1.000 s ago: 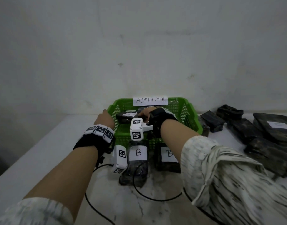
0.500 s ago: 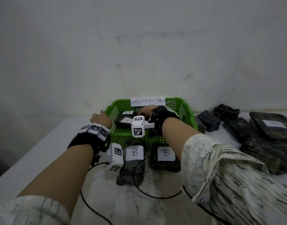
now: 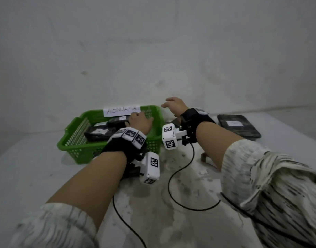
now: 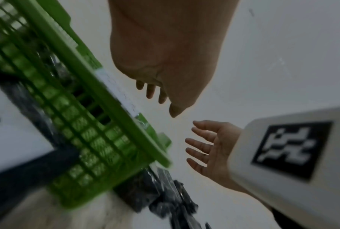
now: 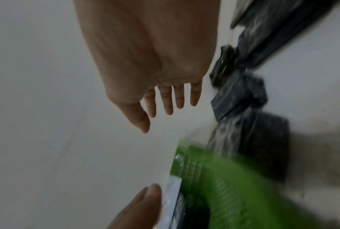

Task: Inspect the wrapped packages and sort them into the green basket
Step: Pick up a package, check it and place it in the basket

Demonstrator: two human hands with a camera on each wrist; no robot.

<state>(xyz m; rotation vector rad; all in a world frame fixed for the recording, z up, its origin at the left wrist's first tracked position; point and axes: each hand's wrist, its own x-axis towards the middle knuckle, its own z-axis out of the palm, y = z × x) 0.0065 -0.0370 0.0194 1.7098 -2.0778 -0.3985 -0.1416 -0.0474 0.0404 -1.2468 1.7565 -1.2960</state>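
A bare pale wall is seen behind a white table, stained towards the middle. The green basket stands on it at the left, a paper label reading "ABNORMAL" fixed to its far rim, with several dark wrapped packages already laid inside.

Both grips are empty. The left hand is held over the basket's far right corner, fingers relaxed and apart. The right hand is raised just right of the basket, fingers spread.

The next package is probably to be fetched from the right. It should be lifted clear and turned so that its wrapping and label can be checked before it is sorted.

A flat dark package with a white label lies well to the right. Black cables trail across the table and could be snagged.
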